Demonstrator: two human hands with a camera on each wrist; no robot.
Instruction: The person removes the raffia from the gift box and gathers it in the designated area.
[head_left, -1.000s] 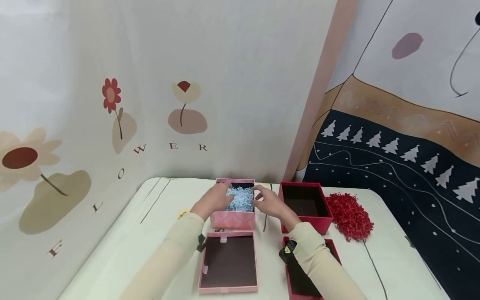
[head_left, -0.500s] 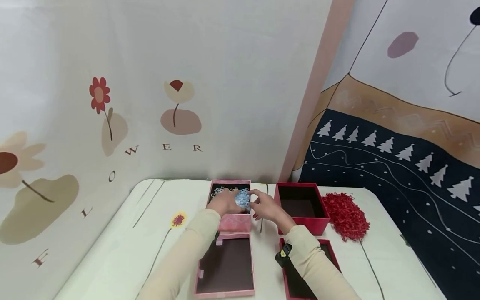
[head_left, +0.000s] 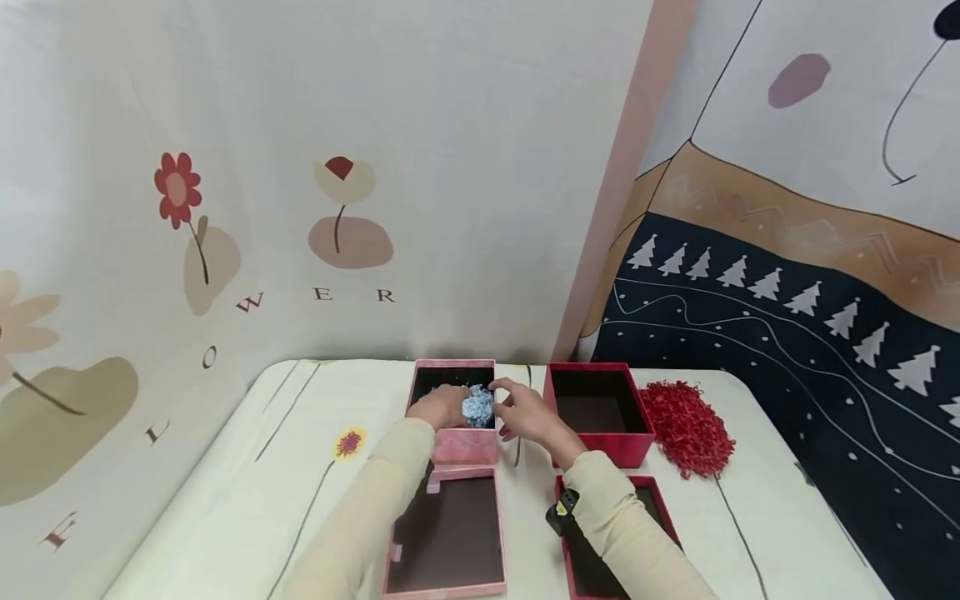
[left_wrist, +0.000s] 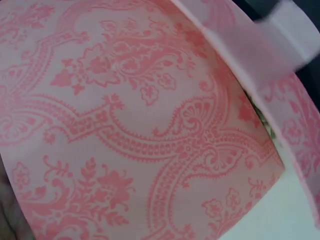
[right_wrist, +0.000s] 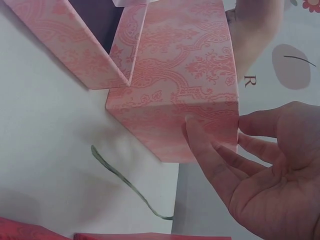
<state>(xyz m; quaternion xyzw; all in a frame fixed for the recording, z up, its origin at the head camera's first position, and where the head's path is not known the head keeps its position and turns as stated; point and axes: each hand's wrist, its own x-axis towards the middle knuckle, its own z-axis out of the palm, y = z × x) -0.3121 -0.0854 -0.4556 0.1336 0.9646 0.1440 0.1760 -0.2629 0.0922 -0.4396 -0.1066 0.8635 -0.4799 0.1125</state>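
The left hand (head_left: 444, 407) was seen inside the pink patterned box (head_left: 457, 444), its fingers curled round a wad of pale blue shredded paper (head_left: 477, 407) that was gathered into a tight clump. The right hand (head_left: 522, 412) was held just beside that clump at the box's right wall; in the right wrist view the right hand (right_wrist: 260, 170) was shown with fingers (right_wrist: 202, 150) nearly straight and spread, a fingertip laid against the patterned outer wall of the pink patterned box (right_wrist: 185, 85), nothing being gripped. Whether its fingertips also touched the paper could not be told. The left wrist view was filled by the box's patterned side (left_wrist: 140, 130), and the hand itself could not be made out there.

Just below the hands, toward the person, the pink lid (head_left: 447, 537) was laid open side up, its dark inside shown. To the right of the right hand a red box (head_left: 600, 446) was stood open, and below it a red lid (head_left: 660, 508) was partly covered by the right sleeve (head_left: 622, 533). Further right, a heap of red shredded paper (head_left: 686, 429) was spread on the pale tablecloth (head_left: 247, 500). Behind the hands, a flower-printed backdrop (head_left: 225, 208) was hung
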